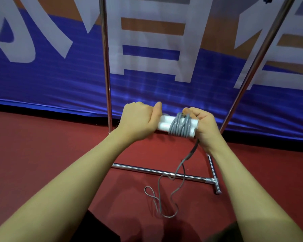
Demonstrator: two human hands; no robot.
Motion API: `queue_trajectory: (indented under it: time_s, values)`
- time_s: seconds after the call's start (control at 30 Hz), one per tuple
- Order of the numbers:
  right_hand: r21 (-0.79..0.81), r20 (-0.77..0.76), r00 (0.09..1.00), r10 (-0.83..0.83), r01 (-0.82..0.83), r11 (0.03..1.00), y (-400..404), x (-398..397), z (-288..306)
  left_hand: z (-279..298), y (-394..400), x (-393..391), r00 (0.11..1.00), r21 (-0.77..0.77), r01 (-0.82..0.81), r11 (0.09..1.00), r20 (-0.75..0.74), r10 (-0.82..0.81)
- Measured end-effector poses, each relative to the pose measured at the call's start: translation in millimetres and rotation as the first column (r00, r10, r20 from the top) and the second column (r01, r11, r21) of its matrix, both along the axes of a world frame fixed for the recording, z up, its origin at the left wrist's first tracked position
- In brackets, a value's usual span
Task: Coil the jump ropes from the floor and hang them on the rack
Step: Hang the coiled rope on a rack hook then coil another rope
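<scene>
So this is mid-coil. Both hands are up in the middle of the frame holding the two white handles (166, 125) side by side, and the grey rope (179, 127) is wound around them in a tight bundle toward the right end. The left hand (140, 119) is fisted around the left end of the handles, thumb laid along the top. The right hand (202, 126) grips the right end, with thumb and forefinger apparently pinching the rope right at the top of the wraps, though the fingertips are partly hidden, so I can't be sure.

There's still a decent tail left: it drops from under the right hand, crosses over the chrome base bar of the rack (157, 170) in the lower middle, and ends in loose loops on the red floor (42, 145) at bottom centre.

My guess at the next move: keep feeding wraps on while the left hand holds the handles steady, then tuck the end. The rope looks thin and springy, so it'll probably want to unwind if tension slips. Nothing's hung on the rack uprights yet that I can see.
</scene>
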State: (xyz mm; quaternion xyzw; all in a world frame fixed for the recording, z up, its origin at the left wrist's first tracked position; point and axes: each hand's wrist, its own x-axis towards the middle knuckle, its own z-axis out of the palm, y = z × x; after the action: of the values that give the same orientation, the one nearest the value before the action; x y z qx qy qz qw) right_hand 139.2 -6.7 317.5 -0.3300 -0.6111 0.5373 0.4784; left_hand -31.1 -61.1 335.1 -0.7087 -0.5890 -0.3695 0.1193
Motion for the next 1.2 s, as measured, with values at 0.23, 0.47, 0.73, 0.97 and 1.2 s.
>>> queue_trajectory:
  time_s: [0.23,0.47,0.73,0.97,1.2]
  values:
    - [-0.028,0.102,0.981,0.165,-0.163,0.986,-11.9,-21.2,-9.3,13.0,12.9,-5.9,0.899,-0.358,-0.249,0.9,0.26,0.352]
    - [-0.034,0.327,0.907,0.264,-0.268,0.963,-26.7,-36.4,-13.7,-2.8,20.1,-13.3,0.869,-0.362,-0.414,0.835,0.114,0.481]
    - [0.044,0.43,0.867,0.253,-0.3,0.953,-27.1,-33.6,-11.2,-25.4,26.1,-18.7,0.869,-0.376,-0.476,0.795,-0.063,0.491]
    - [0.288,0.571,0.817,0.085,-0.296,0.911,-21.3,-26.8,-6.1,-37.8,34.4,-21.7,0.881,-0.378,-0.473,0.796,-0.181,0.437]
    - [0.435,0.528,0.836,-0.148,-0.117,0.893,-6.2,-11.0,-2.5,-42.6,28.2,-9.7,0.924,-0.33,-0.238,0.913,-0.365,0.109]
